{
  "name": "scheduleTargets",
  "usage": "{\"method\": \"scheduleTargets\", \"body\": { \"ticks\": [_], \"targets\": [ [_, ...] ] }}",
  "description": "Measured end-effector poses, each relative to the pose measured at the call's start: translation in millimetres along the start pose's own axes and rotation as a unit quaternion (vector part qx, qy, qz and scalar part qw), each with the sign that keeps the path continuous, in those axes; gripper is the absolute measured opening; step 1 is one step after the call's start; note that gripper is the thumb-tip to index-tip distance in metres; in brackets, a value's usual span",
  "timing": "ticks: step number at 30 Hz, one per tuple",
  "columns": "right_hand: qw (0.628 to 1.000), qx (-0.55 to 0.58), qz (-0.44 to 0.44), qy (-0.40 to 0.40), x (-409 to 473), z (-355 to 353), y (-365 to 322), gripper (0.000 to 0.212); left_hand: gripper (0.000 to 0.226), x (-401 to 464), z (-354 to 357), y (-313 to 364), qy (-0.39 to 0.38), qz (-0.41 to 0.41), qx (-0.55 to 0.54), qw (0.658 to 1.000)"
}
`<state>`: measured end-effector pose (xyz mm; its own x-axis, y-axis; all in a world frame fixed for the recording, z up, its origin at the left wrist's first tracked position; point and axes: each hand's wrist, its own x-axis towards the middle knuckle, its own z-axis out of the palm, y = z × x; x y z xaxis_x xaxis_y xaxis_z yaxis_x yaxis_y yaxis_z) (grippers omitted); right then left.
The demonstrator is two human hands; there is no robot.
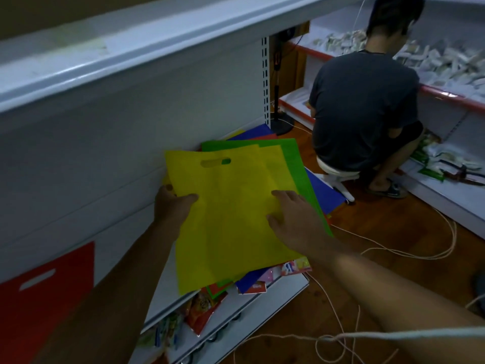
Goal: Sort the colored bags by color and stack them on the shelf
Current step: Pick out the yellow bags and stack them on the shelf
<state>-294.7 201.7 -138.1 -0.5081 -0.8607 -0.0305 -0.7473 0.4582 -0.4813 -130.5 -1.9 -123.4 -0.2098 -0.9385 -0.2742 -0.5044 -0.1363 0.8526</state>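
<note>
Two hands meet one flat yellow bag (231, 214) with a die-cut handle, atop green, blue and red bags on the low shelf (283, 290): left hand (173, 203) pinches its edge, right hand (294, 219) lies open on it.

The yellow bag (231, 211) covers most of the pile under it: only edges of the green bag (296, 164) at two o'clock and the blue bag (325, 190) show. The left hand (172, 203) has its fingers tucked behind the bag's edge (only the thumb shows). At eight o'clock the red bag (52, 292) is cut off by the frame, and the snack packets (199, 308) below are too blurred to read.
</note>
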Motion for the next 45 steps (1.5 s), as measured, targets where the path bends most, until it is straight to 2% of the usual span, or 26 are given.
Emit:
{"method": "scheduleTargets", "body": {
  "ticks": [4, 9, 12, 15, 21, 25, 28, 33, 37, 40, 45],
  "targets": [
    [0.999, 0.032, 0.002, -0.009, -1, 0, 3, 0.061, 0.055, -6, -5, 0, -0.074, -0.033, -0.019, 0.997],
    [0.998, -0.018, 0.055, 0.005, -1, 1, 8, 0.067, 0.048, -12, -7, 3, -0.081, -0.018, -0.01, 0.996],
    [0.998, 0.014, 0.053, 0.003, -1, 1, 4, 0.068, 0.055, -9, -7, 0, -0.094, -0.007, -0.001, 0.996],
    [0.998, 0.041, 0.045, 0.007, 0, 0, 2, 0.067, 0.053, -7, -6, -4, -0.074, 0.005, 0.008, 0.997],
    [0.994, 0.102, 0.026, 0.016, -3, -2, 5, 0.062, 0.035, -15, -4, -3, -0.008, 0.073, 0.096, 0.993],
    [0.985, 0.169, 0.006, 0.011, 0, -3, 3, 0.059, 0.05, -13, -5, -5, 0.009, 0.089, 0.102, 0.991],
    [0.983, 0.185, 0.003, 0.011, 4, 0, 4, 0.06, 0.061, -9, -11, -6, 0.018, 0.036, 0.042, 0.998],
    [0.981, 0.193, 0.03, 0.019, 8, 9, 8, 0.074, 0.034, -13, -23, -1, -0.085, -0.005, -0.082, 0.993],
    [0.977, 0.208, 0.044, 0.019, 8, 6, 1, 0.09, 0.037, -16, -33, 2, -0.138, -0.022, -0.191, 0.972],
    [0.965, 0.258, 0.027, 0.038, 10, 4, -12, 0.088, 0.043, -17, -47, -1, -0.118, -0.019, -0.244, 0.962],
    [0.97, 0.23, -0.043, 0.066, 2, 10, -57, 0.067, 0.039, -20, -94, -8, -0.022, -0.007, -0.241, 0.97]
  ]
}}
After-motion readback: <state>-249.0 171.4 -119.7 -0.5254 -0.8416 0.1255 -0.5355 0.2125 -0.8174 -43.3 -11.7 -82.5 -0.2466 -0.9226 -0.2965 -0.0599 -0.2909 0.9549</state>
